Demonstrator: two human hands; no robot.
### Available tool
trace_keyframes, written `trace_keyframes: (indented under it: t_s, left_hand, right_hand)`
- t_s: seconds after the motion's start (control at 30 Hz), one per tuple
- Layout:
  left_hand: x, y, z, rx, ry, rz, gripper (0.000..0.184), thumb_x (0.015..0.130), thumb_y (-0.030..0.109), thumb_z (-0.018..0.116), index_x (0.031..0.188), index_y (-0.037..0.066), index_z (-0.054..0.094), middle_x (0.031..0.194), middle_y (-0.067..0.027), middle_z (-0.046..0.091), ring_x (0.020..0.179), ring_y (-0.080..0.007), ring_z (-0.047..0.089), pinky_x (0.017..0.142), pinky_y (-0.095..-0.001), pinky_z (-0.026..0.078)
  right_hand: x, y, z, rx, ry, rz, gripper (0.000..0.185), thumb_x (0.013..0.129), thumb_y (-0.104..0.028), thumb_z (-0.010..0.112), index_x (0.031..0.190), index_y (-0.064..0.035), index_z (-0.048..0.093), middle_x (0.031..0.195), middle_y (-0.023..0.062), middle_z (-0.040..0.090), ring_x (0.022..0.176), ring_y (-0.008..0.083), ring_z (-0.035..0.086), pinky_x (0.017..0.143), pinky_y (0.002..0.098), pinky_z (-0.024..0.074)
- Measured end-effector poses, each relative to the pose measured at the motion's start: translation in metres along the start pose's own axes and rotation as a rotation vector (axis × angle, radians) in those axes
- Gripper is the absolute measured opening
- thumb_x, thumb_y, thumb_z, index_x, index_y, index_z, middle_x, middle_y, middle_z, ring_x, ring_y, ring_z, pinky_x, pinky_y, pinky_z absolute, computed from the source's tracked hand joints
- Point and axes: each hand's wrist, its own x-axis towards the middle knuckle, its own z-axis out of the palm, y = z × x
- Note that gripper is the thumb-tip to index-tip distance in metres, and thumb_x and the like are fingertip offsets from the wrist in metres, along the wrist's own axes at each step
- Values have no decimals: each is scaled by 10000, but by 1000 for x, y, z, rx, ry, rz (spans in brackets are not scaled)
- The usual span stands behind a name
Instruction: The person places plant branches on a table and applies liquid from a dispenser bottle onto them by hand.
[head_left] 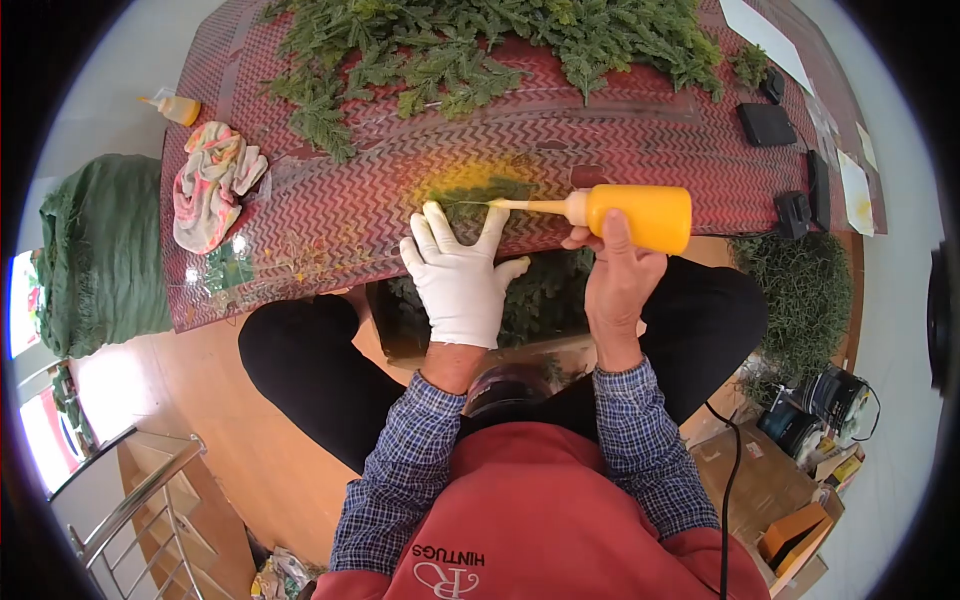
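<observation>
Over on the L, a crumpled white-pink rag (212,187) sits on the table (340,225), w/ green cloth (112,255) bunched just past that edge. Now the R end: small blk devices (767,125) up top. Down low, metal railing (150,490) L, blk cable (738,465) & cardboard box (735,505) R.

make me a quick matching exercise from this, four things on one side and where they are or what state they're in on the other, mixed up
Things
1. large yellow bottle
2. left hand
3. crumpled cloth
4. green fabric

Places and states
A. off the left end of the table
B. wearing a white glove
C. gripped in the bare right hand
D. lying on the table

Pairs: 1-C, 2-B, 3-D, 4-A
</observation>
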Motion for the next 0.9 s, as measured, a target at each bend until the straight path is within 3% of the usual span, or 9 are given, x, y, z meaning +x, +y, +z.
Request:
trace_keyframes:
  t_s: [0.17,0.27,0.37,0.9]
  left_hand:
    - [0,-1,3,-55,-1,-19,680,724,565,682,1342,350,497,1402,-312,364,1296,-459,349,1055,-580,248]
    - [0,-2,3,-64,3,-18,674,722,554,690,1337,351,501,1399,-308,365,1294,-460,349,1054,-583,247]
    - [-1,-2,3,-52,9,-7,687,728,546,690,1353,350,484,1386,-312,379,1282,-458,366,1051,-575,254]
    - [0,-4,0,28,-9,54,706,759,573,649,1399,390,415,1373,-330,392,1263,-455,385,1046,-566,256]
  right_hand:
    - [3,6,18,-67,6,89,196,926,-117,616,1017,54,586,881,118,648,691,169,634,615,312,579]
    - [6,8,28,-60,22,103,177,888,-91,673,981,53,627,800,65,656,642,115,630,606,244,535]
    - [8,12,23,-119,-15,74,205,907,-113,650,1020,48,592,893,109,649,697,159,637,610,302,579]
    - [22,0,-5,-85,132,11,199,905,-101,653,992,72,607,872,110,659,644,130,622,571,270,563]
